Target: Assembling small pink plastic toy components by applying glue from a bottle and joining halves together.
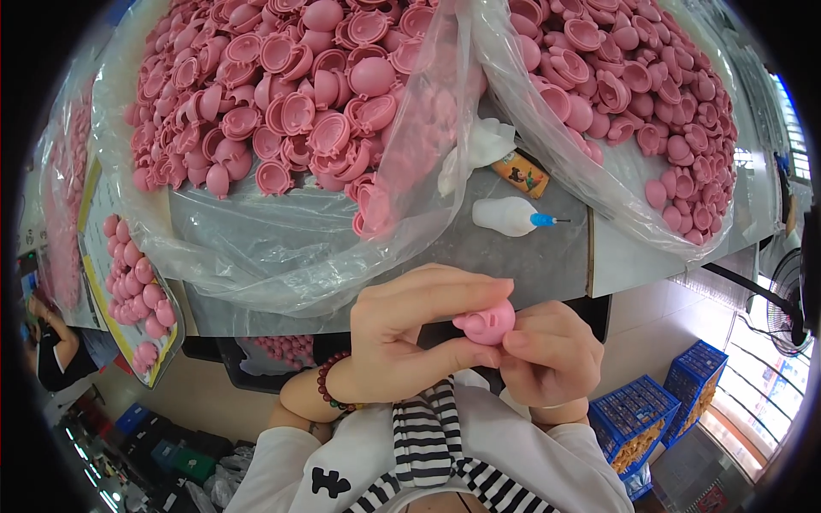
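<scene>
Just past the table's front edge, both hands close on one small round pink plastic animal head (pixel 489 325) with a raised snout and a slit. My left hand (pixel 406 333), with a beaded bracelet on its wrist, pinches it between thumb and stretched fingers from the left. From the right, my right hand (pixel 552 352) grips it with thumb and curled fingers. Beyond them on the grey table (pixel 410 278) lies a white squeeze bottle (pixel 505 217) with a blue needle tip pointing right. Behind the bottle are an orange packet (pixel 520 173) and a crumpled white tissue (pixel 479 150).
Heaps of pink half shells (pixel 286 111) and [pink rounded pieces] lie on clear plastic sheets (pixel 256 286) across the table. A tray edge (pixel 178 338) bears pink balls at left. Blue crates (pixel 633 419) stand on the floor at right, near a fan (pixel 788 299). Another person (pixel 64 346) is far left.
</scene>
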### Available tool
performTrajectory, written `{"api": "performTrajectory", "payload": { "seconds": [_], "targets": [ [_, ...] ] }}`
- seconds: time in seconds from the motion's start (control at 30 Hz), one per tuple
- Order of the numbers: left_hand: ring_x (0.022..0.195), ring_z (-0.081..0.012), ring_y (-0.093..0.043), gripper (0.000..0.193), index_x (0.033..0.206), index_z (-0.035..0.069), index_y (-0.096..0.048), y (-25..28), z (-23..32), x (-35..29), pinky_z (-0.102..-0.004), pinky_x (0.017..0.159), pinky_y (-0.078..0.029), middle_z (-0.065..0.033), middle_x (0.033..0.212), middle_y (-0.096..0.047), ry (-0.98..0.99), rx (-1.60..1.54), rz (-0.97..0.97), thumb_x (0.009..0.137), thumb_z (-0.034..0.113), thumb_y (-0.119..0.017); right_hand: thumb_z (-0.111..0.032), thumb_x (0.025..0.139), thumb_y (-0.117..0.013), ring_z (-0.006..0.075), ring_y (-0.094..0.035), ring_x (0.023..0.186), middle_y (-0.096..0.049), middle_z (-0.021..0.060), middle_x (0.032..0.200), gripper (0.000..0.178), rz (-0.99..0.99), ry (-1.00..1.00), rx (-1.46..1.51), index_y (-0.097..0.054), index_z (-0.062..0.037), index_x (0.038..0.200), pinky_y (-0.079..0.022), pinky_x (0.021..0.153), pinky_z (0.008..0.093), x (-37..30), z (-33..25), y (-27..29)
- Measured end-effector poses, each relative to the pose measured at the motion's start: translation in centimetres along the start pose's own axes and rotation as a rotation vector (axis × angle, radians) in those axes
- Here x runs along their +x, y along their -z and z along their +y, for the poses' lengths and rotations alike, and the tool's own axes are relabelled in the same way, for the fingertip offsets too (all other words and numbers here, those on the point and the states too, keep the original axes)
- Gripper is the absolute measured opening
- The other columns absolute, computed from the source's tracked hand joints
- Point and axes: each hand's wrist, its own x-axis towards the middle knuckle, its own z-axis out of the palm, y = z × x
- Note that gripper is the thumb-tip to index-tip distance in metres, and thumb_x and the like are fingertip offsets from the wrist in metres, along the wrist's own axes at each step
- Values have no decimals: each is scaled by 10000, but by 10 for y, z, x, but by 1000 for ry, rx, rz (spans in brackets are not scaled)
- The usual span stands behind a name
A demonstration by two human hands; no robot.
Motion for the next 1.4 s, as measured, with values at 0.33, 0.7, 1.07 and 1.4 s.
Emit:
{"api": "performTrajectory", "payload": {
  "seconds": [0.33,0.7,1.07,1.4],
  "targets": [
    [771,-227,-582,483,919,-9,-608,10,8,1,-283,640,-473,-193,898,-610,28,-115,-106,603,314,-777,34,590,-674,207,-566,604,-587,78,765,263,36,57,117,-591,-7,836,-461,529,272,1,7,6],
    [728,-187,-525,504,848,87,-437,1,24,-1,-304,637,-461,-86,790,-519,549,-863,-69,665,483,-691,-57,631,-708,146,-556,795,-620,90,905,339,199,-184,-277,-573,17,933,-422,678,234,33,39,-8],
    [669,-258,-577,415,842,-41,-580,78,48,-27,-351,595,-478,-139,704,-586,-447,216,-47,674,310,-726,-268,735,-628,186,-576,629,-602,190,726,387,508,-191,147,-435,14,916,-427,565,229,7,15,11],
    [950,-233,-566,283,1044,6,-579,143,68,-29,-324,852,-418,-123,1105,-568,-199,1300,915,762,33,-583,-310,739,-632,128,-505,555,-600,168,684,401,518,-210,120,-456,11,900,-373,508,211,3,17,14]
  ]
}}
